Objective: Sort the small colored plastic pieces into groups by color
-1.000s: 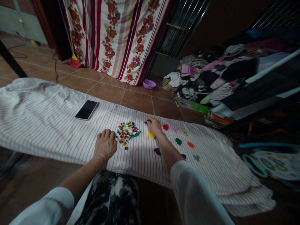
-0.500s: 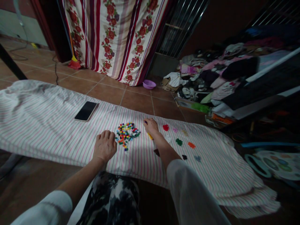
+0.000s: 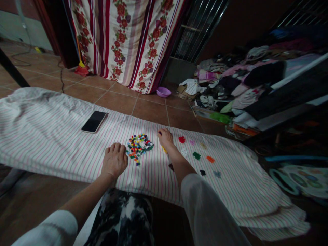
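A mixed pile of small coloured pieces (image 3: 138, 147) lies on the striped cloth (image 3: 64, 150). My left hand (image 3: 115, 160) rests palm down just left of the pile, fingers curled; whether anything is under it is hidden. Right of the pile, my right hand (image 3: 166, 137) is closed at the cloth, with dark purple showing at its fingertips. Yellow pieces (image 3: 164, 149) lie beside its wrist. Sorted by colour, small groups sit farther right: red (image 3: 181, 139), green (image 3: 196, 155), orange (image 3: 210, 159), black (image 3: 202, 172) and others. Dark brown pieces (image 3: 171, 166) are partly behind my right forearm.
A phone (image 3: 94, 121) lies on the cloth at the left. Beyond the far edge, a purple basin (image 3: 163, 92) stands on the tiled floor near a floral curtain (image 3: 123, 44). Heaped clothes (image 3: 230, 78) fill the back right.
My right hand has shifted very slightly, still at the same spot beside the pile. My left hand stays where it was. The view has moved a little.
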`<action>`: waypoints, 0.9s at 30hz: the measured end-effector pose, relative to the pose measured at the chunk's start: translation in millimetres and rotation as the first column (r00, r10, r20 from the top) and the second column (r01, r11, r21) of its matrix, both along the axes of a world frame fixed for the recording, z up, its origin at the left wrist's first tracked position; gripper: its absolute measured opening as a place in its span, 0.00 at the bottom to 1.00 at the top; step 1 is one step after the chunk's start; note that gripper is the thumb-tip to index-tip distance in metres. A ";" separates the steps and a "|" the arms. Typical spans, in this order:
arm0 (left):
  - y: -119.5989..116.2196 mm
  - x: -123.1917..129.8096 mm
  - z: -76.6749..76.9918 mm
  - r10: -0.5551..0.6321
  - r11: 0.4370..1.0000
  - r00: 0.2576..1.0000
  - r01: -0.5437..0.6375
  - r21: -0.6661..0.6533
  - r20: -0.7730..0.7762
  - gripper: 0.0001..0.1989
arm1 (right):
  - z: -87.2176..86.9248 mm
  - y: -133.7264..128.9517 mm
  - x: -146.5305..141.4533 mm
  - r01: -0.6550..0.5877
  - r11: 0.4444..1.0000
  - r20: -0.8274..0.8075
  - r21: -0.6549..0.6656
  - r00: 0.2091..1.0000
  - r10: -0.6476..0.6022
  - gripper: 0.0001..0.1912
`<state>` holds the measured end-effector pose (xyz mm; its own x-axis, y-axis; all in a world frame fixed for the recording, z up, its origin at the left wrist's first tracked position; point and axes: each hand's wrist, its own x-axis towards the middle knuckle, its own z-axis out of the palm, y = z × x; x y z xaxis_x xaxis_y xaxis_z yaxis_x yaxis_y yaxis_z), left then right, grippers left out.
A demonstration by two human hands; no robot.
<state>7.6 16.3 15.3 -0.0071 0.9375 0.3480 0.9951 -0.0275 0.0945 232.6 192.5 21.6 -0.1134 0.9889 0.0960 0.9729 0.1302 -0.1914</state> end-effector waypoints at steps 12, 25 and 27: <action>0.8 0.3 0.7 0.001 1.000 1.000 -0.001 -0.001 0.002 0.08 | -7.7 7.3 -2.7 0.063 0.997 0.006 0.036 0.998 -0.063 0.12; 0.4 0.6 0.8 -0.002 1.000 1.000 0.002 -0.003 0.013 0.08 | -9.7 10.0 5.7 0.036 0.999 -0.058 0.028 0.998 -0.035 0.13; 0.4 0.6 0.7 -0.003 1.000 1.000 0.003 -0.003 0.015 0.08 | -9.8 11.2 7.3 0.017 0.999 -0.068 0.038 0.998 -0.015 0.13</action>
